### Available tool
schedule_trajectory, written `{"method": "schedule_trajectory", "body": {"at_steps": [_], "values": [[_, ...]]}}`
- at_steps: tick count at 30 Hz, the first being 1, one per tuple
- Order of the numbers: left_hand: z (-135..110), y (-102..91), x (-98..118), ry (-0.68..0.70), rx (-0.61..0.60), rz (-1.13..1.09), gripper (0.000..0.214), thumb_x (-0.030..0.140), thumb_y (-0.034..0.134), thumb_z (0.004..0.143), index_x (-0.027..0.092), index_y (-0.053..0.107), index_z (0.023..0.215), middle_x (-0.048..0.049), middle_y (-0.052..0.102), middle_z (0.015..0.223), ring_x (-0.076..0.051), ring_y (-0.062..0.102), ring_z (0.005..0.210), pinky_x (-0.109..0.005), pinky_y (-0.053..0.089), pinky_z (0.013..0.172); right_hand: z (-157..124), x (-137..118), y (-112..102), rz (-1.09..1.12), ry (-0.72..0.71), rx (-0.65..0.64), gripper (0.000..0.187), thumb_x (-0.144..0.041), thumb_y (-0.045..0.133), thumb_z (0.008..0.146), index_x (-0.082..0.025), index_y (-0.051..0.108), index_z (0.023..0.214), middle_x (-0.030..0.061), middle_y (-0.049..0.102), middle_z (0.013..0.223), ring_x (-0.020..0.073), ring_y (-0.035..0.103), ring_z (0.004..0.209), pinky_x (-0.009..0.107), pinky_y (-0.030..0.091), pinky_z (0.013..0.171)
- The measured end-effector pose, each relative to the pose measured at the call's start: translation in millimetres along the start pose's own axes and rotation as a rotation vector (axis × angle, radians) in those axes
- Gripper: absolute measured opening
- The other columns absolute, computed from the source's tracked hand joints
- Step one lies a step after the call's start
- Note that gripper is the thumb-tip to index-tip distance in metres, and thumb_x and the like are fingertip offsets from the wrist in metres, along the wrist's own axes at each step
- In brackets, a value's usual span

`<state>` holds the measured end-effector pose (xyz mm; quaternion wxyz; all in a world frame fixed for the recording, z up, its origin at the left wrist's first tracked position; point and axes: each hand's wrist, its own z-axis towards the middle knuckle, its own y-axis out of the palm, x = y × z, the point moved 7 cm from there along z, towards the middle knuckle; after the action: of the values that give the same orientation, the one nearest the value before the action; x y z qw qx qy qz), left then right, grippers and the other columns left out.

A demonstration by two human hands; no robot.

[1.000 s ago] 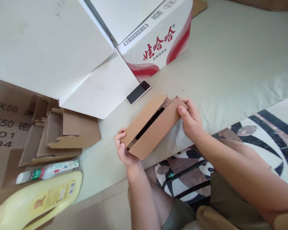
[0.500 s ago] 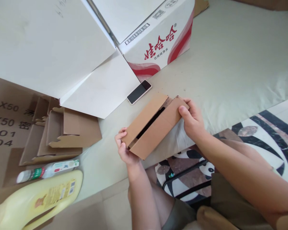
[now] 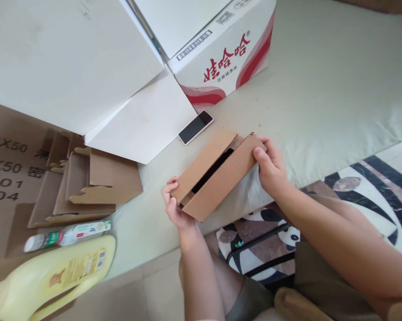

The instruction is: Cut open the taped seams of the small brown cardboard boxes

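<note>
A small brown cardboard box (image 3: 214, 178) is held between both hands just above the pale green mat. Its two long top flaps lean toward each other with a dark slit between them. My left hand (image 3: 174, 207) grips the near-left end, fingers curled round the corner. My right hand (image 3: 271, 169) clasps the far-right end, thumb pressed on the front flap. A phone (image 3: 196, 127) with a dark screen lies on the mat just behind the box.
A white and red printed carton (image 3: 221, 58) with open white flaps (image 3: 87, 67) stands at the back. Flat brown cardboard pieces (image 3: 87, 187) lie at the left, with a clear plastic bottle (image 3: 67, 234) and a yellow bottle (image 3: 53, 278) nearer. A panda-patterned rug (image 3: 354, 187) lies at the right.
Both hands keep their grip on the small box, which has barely moved. The view has drifted slightly.
</note>
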<state>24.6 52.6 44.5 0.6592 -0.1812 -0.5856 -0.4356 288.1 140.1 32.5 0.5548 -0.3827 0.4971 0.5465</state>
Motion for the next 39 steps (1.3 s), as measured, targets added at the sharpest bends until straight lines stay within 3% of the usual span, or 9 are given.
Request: {"method": "schedule_trajectory", "body": {"at_steps": [17,39], "values": [[-1.2,2.0,0.3,0.030,-0.040,0.024,0.026,0.046,0.054,0.079,0.024,0.065,0.088,-0.0049,0.060,0.110,-0.022,0.054,0.106,-0.036,0.044,0.091,-1.0,-0.7,1.2,0.007,-0.013,-0.011,0.034,-0.056,0.051,0.093,-0.024,0.058,0.103,0.0030,0.064,0.092,0.0214,0.058,0.085,0.038,0.047,0.079],[-0.8,3.0,-0.9,-0.003,0.033,-0.003,0.023,0.043,0.056,0.073,0.024,0.065,0.083,-0.0047,0.061,0.106,-0.023,0.055,0.104,-0.037,0.044,0.090,-0.9,0.0,2.2,-0.025,-0.024,-0.019,0.036,-0.057,0.047,0.095,-0.026,0.059,0.107,0.0046,0.066,0.101,0.0238,0.061,0.094,0.042,0.048,0.087]]}}
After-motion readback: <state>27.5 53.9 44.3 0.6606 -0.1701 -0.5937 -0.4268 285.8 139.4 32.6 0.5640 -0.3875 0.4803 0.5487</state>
